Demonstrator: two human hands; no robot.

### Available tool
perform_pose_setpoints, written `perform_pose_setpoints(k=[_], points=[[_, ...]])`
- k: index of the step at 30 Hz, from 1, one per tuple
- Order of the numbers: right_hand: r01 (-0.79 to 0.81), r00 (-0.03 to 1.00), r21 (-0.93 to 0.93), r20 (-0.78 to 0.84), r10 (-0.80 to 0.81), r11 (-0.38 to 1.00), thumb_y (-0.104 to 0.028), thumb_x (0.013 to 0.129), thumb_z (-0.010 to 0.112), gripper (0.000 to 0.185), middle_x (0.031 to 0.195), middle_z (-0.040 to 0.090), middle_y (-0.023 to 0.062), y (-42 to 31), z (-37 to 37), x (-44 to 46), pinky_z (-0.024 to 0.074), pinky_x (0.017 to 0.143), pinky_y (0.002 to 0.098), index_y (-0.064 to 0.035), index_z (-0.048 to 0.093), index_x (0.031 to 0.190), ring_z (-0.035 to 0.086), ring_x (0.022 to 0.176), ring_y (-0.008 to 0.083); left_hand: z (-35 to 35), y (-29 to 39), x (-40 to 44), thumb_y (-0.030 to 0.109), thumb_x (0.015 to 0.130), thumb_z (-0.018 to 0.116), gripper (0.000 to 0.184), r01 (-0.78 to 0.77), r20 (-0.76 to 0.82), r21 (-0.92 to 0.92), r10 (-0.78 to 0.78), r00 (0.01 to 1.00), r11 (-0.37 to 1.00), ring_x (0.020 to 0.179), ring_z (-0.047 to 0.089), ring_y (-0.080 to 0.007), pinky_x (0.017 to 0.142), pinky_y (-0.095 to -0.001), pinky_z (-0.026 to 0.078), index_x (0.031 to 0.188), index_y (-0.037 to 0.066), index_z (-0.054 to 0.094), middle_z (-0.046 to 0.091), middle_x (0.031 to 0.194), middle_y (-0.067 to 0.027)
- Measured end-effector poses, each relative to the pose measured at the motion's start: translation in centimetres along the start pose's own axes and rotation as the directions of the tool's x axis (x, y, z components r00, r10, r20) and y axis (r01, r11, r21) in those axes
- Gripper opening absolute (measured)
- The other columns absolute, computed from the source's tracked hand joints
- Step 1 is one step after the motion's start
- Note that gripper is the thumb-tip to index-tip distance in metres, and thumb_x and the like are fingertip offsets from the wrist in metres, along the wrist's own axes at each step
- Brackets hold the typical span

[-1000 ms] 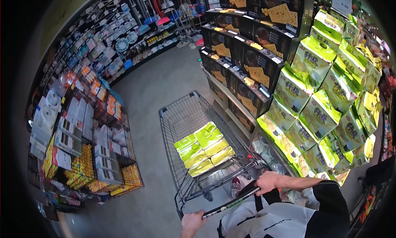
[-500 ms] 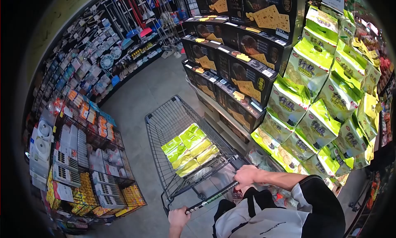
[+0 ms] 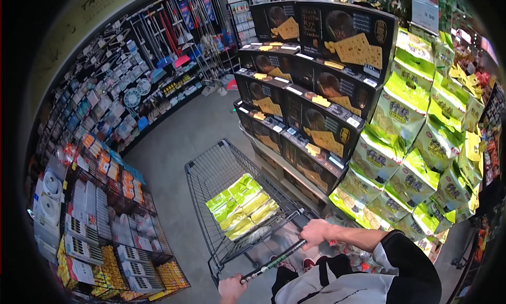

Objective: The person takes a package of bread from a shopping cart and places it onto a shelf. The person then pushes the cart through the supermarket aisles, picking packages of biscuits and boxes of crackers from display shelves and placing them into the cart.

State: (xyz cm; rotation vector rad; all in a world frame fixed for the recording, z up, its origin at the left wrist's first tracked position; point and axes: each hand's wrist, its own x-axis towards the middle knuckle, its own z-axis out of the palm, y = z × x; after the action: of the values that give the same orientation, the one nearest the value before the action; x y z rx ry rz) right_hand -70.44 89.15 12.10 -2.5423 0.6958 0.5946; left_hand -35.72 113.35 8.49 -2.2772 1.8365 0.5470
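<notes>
A dark wire shopping cart [image 3: 196,180] stands in front of me, its handlebar [image 3: 274,262] running slantwise between my hands. My left hand [image 3: 232,289] is wrapped round the bar's left end, low in the view. Farther right, my right hand [image 3: 316,233] grips the other end, with the forearm reaching across from a black and white sleeve. Inside the basket lie several green and yellow food packets [image 3: 242,205], packed side by side toward the cart's near half. Some clear wrapping shows beneath them.
Black cracker boxes [image 3: 324,127] are stacked in steps on the right, close beside the cart. Next to them rises a pile of green snack bags [image 3: 403,146] under a price sign [image 3: 425,11]. Wire bins [image 3: 118,235] stand left. Mops and brushes [image 3: 184,25] hang at the back.
The view has tilted up a little, so the shelves and boxes sit lower in it. Both hands stay on the handlebar, and the packets keep their place in the cart.
</notes>
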Motion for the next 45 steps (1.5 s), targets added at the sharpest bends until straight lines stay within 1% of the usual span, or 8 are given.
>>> perform_pose_setpoints(k=[14,18,21,23,25,28,34,45], points=[[-0.041,0.993,0.075,0.115,0.032,0.996,-0.047,0.088,0.064,0.042,0.097,0.074,0.0177,-0.4,-1.0,2.6,0.0556,0.084,0.0523,-0.0155,0.068,0.116,0.071,0.097,0.0401,-3.3,-3.7,2.4,0.039,0.093,0.068,0.041,-0.135,0.216,-0.394,0.235,0.948,0.909,0.092,0.072,-0.0419,0.080,-0.0526,0.057,0.117,0.007,0.069,0.074,0.100,-0.0224],[0.136,0.979,0.246,-0.184,-0.091,0.960,-0.039,0.093,0.065,0.047,0.117,0.068,0.0172,0.0,-2.2,1.5,0.0540,0.089,0.0513,-0.0128,0.063,0.131,0.068,0.108,0.0390,-3.3,-4.9,3.6,0.039,0.094,0.072,0.050,-0.213,0.131,-0.673,0.398,0.908,0.708,0.101,0.073,-0.0374,0.084,-0.0473,0.057,0.132,0.007,0.064,0.073,0.115,-0.0214],[0.116,0.806,0.051,-0.589,-0.064,0.992,-0.034,0.096,0.066,0.047,0.120,0.065,0.0178,0.2,-11.4,-1.6,0.0537,0.089,0.0509,-0.0074,0.060,0.135,0.066,0.105,0.0393,-6.8,-5.0,4.3,0.038,0.093,0.078,0.057,0.050,0.242,-0.893,0.384,0.891,0.447,0.110,0.073,-0.0315,0.095,-0.0457,0.057,0.140,0.010,0.061,0.074,0.123,-0.0173],[-0.086,0.627,-0.129,-0.778,-0.047,0.988,-0.020,0.090,0.068,0.048,0.119,0.064,0.0187,3.7,-17.3,-3.4,0.0548,0.086,0.0487,-0.0040,0.059,0.134,0.064,0.101,0.0382,-8.6,-4.1,6.5,0.028,0.092,0.077,0.032,-0.195,-0.023,-0.862,0.348,0.937,0.468,0.094,0.074,-0.0301,0.083,-0.0407,0.058,0.116,0.008,0.071,0.075,0.104,-0.0161],[-0.341,0.387,0.147,-0.878,0.282,0.928,-0.018,0.087,0.071,0.056,0.122,0.061,0.0196,6.4,-20.6,-5.9,0.0539,0.089,0.0476,-0.0034,0.057,0.138,0.062,0.108,0.0390,-9.9,-3.1,9.3,0.011,0.093,0.077,0.021,-0.327,-0.157,-0.792,0.346,0.925,0.515,0.087,0.073,-0.0263,0.077,-0.0329,0.057,0.110,0.000,0.074,0.074,0.099,-0.0150],[-0.779,0.117,-0.012,-0.985,0.127,0.627,-0.031,0.093,0.071,0.067,0.146,0.049,0.0207,11.0,-23.3,-7.8,0.0394,0.114,0.0498,-0.0013,0.049,0.149,0.046,0.137,0.0394,-13.3,0.1,11.9,0.013,0.094,0.077,0.019,-0.464,-0.255,-0.692,0.414,0.874,0.553,0.086,0.074,-0.0262,0.073,-0.0340,0.057,0.109,0.002,0.075,0.073,0.094,-0.0136],[-0.750,0.132,0.099,-0.946,0.295,0.654,-0.033,0.096,0.069,0.071,0.159,0.038,0.0181,14.9,-23.0,-8.0,0.0284,0.122,0.0494,-0.0022,0.045,0.154,0.029,0.153,0.0363,-14.0,4.5,16.7,0.012,0.097,0.073,0.038,-0.504,-0.327,-0.740,0.415,0.849,0.446,0.100,0.069,-0.0235,0.086,-0.0330,0.055,0.132,0.000,0.064,0.063,0.121,-0.0161],[-0.763,0.157,0.189,-0.873,0.461,0.619,-0.026,0.083,0.079,0.080,0.148,0.048,0.0254,13.5,-23.0,-7.5,0.0370,0.112,0.0516,-0.0074,0.045,0.153,0.045,0.138,0.0405,-15.5,9.5,22.3,0.007,0.095,0.073,0.038,-0.561,-0.368,-0.679,0.441,0.818,0.473,0.122,0.060,-0.0290,0.092,-0.0347,0.059,0.131,0.001,0.065,0.049,0.142,-0.0190]])
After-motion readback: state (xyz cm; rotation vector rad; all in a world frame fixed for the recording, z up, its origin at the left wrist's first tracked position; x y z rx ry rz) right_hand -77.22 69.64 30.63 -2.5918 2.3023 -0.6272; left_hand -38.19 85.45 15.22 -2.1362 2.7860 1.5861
